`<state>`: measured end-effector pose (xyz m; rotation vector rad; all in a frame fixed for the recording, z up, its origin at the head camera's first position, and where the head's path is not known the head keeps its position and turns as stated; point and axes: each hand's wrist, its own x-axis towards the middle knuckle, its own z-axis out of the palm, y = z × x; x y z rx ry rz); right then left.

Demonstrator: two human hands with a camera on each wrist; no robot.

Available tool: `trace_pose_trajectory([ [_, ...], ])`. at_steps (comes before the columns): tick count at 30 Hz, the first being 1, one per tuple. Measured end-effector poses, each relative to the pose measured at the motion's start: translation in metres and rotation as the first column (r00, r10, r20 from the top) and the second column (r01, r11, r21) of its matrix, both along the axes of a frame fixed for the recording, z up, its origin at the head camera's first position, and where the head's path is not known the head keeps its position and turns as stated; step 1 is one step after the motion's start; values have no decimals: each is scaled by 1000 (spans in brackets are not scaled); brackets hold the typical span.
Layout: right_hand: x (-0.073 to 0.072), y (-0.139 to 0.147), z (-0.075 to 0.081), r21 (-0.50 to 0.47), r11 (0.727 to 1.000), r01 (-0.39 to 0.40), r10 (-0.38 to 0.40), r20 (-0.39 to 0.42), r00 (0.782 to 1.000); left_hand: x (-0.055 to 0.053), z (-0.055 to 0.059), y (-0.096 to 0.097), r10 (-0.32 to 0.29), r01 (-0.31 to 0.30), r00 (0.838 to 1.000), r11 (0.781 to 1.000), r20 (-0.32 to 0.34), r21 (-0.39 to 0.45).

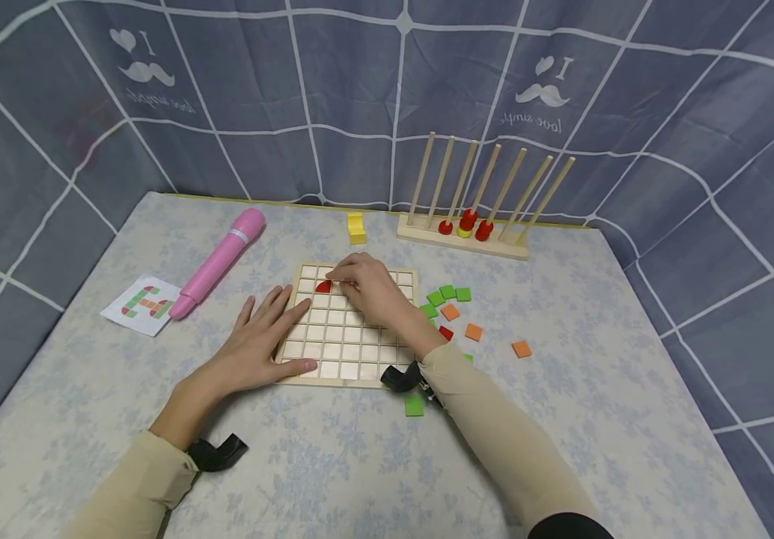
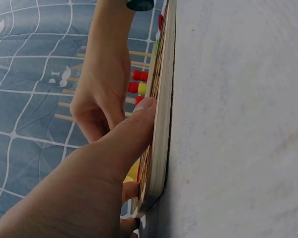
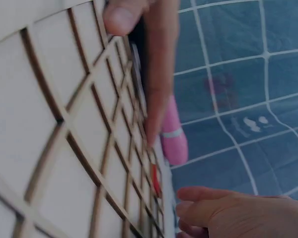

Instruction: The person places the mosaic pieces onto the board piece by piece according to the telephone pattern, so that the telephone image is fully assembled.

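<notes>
A wooden grid board point(image 1: 343, 352) with pale square cells lies on the table. My left hand point(image 1: 252, 348) is spread over its left edge, fingers straight, with the thumb on the lower left cells. A small red tile with a curved side point(image 1: 322, 287) sits in an upper left cell; it also shows as a red piece point(image 3: 155, 179) in the right wrist view. Over the upper part of the board, my right hand point(image 1: 367, 288) has its bent fingers bunched, the fingertips right beside the red tile. I cannot tell whether anything is pinched between them.
Loose green tiles point(image 1: 448, 291), orange tiles point(image 1: 474, 332) and a red tile point(image 1: 445, 333) lie right of the board. Behind stand a yellow block point(image 1: 356, 229) and a wooden peg rack point(image 1: 427, 232) with beads. A patterned card point(image 1: 124, 318) and a pink rod point(image 1: 218, 266) lie left.
</notes>
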<state>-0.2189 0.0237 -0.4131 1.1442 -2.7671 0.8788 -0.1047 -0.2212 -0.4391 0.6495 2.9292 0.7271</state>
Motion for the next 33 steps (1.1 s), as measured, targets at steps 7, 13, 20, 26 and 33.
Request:
trace_pose_trajectory([
  [7, 4, 45, 10, -134, 982, 136, -118, 132, 984, 1, 0, -1, -4, 4, 1000, 1000, -10, 6],
  [13, 0, 90, 9, -168, 954, 248, -204, 243, 948, -1, 1, -1, -16, 16, 1000, 1000, 0, 5],
  [20, -15, 139, 11, -151, 949, 276, -219, 314, 924, 0, 1, 0, -11, 11, 1000, 1000, 10, 4],
  [26, -21, 182, 9, -35, 952, 306, -264, 417, 870, 1, 1, 0, -10, 9, 1000, 1000, 16, 5],
  [33, -21, 188, 8, -18, 966, 257, -221, 455, 863, 0, 1, 0, -9, 9, 1000, 1000, 13, 11],
])
